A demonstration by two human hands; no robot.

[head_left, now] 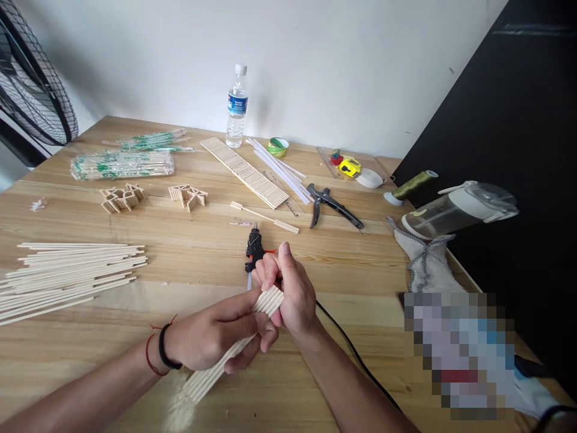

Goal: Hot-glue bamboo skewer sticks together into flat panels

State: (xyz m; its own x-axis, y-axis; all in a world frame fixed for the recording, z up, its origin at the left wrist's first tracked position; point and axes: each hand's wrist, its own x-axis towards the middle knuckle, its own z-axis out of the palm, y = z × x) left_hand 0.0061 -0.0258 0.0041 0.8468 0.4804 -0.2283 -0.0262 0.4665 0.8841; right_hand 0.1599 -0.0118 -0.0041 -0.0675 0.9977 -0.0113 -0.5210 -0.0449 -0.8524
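A flat row of several pale wooden sticks (pixel 225 359) slants up from the table's front, side by side. My left hand (pixel 216 334) is closed around this row, thumb on top and fingers beneath. At the upper end, my right hand (pixel 295 291) has its fingers curled against the stick tips, with its thumb pointing up; part of its grip is hidden. Just beyond the hands is a black glue gun (pixel 255 243), nozzle pointing away, partly covered by my right fingers. Loose wooden sticks (pixel 76 273) lie in a spread pile to the left.
Behind are small stick assemblies (pixel 124 197), a slatted wooden strip (pixel 243 171), white glue sticks (pixel 282 170), black cutters (pixel 336 204) and a water bottle (pixel 237 108). A clear jug (pixel 451 210) lies at right by a cloth (pixel 426 258). A black cable (pixel 356 355) runs beside my right forearm.
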